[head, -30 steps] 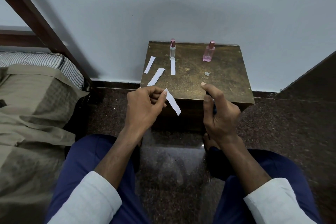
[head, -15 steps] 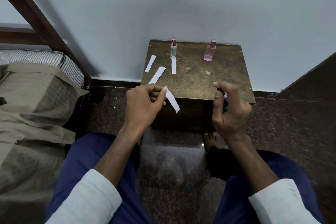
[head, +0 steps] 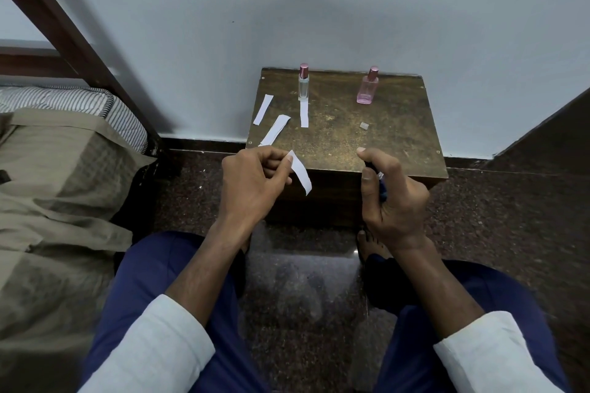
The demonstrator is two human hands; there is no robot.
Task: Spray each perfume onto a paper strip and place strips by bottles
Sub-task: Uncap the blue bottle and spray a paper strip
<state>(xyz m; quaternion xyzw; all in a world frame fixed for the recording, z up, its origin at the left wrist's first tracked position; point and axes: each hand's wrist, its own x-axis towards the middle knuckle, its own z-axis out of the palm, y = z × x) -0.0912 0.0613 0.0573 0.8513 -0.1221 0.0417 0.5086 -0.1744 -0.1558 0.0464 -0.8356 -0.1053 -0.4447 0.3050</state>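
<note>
The counter [head: 399, 124] is a small brown wooden top pushed against the pale wall [head: 319, 9], its back edge touching it. The front edge lies just behind both hands, with dark speckled floor [head: 495, 201] open to its right and left. On the left a bed [head: 57, 175] with an olive cover and a slanted wooden post [head: 79, 51] close in that side.

The left hand [head: 252, 183] hangs over the front left corner, thumb and fingertips pinching 1 white paper strip [head: 301, 174] by its upper end; the strip slants down and right, free of the counter. The right hand [head: 394, 198] is curled tight around a small dark perfume bottle [head: 381, 188], mostly hidden, with the forefinger bent over its top. The 2 hands are apart, the strip between them.

At the back stand 2 upright bottles: a slim clear bottle [head: 303, 83] with a pink cap and clear contents, and a pink bottle [head: 368, 89] to its right, well apart. 1 strip [head: 304, 113] lies just in front of the clear bottle, touching its base. 2 spare strips [head: 270, 120] lie near the left edge. A tiny grey scrap [head: 364, 126] sits mid-counter.
</note>
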